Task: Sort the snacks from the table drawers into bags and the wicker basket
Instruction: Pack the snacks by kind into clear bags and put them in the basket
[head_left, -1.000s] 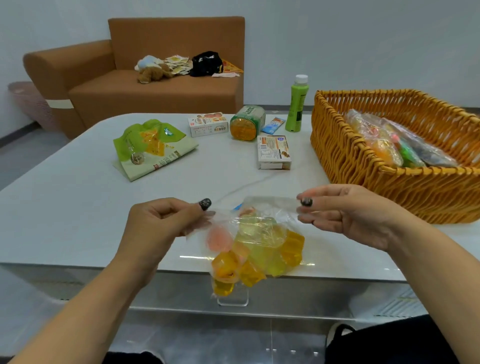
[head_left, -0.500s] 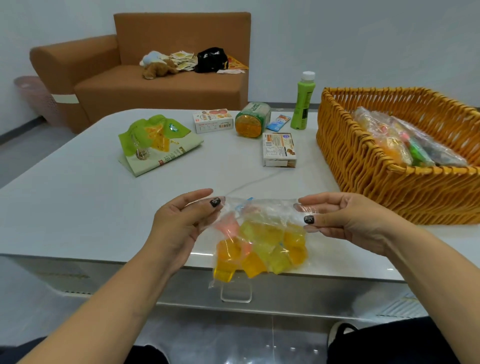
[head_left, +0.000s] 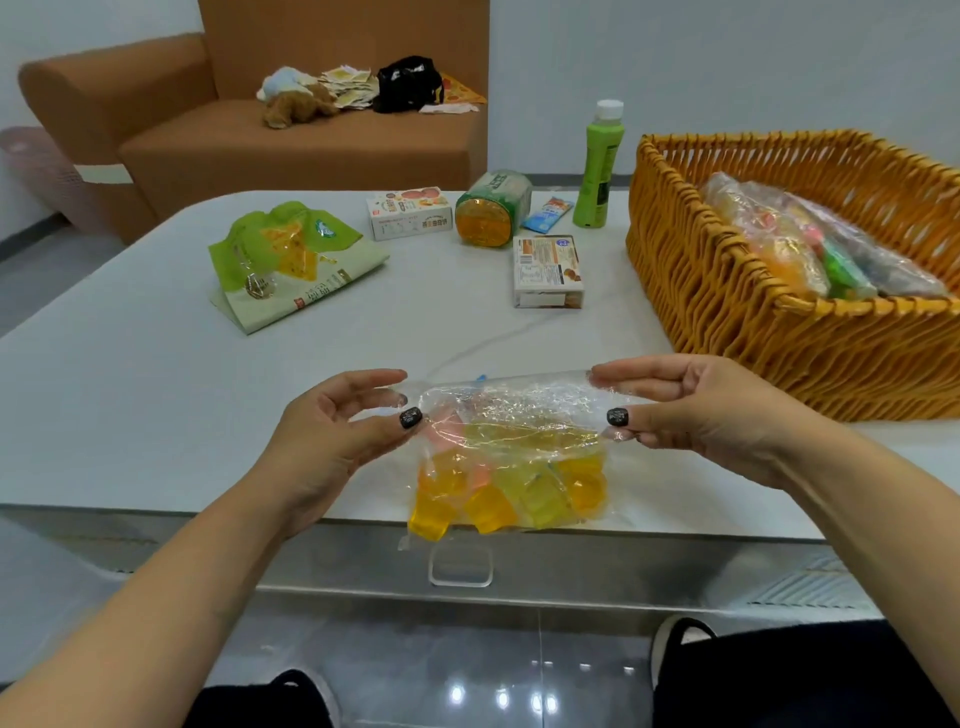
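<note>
A clear plastic bag (head_left: 511, 452) with several yellow, orange and pink jelly cups hangs over the table's near edge. My left hand (head_left: 337, 431) pinches its top left corner and my right hand (head_left: 691, 410) pinches its top right corner, stretching the mouth flat between them. The wicker basket (head_left: 727, 312) stands on the table at the right, holding filled clear snack bags (head_left: 810, 244). On the table beyond lie a green snack pouch (head_left: 285, 260), two snack boxes (head_left: 548, 270) (head_left: 409, 213), a round jar on its side (head_left: 493, 208), a small blue packet (head_left: 548, 213) and a green bottle (head_left: 600, 166).
The white table (head_left: 130, 389) has a drawer front with a clear handle (head_left: 461, 566) just below the bag. A brown sofa (head_left: 260, 135) with a plush toy, papers and a black bag stands behind the table. My shoes show on the glossy floor.
Both hands drew apart and pulled the bag's top edge straight and flat; the bag now hangs a little lower over the table edge. The camera moved slightly closer.
</note>
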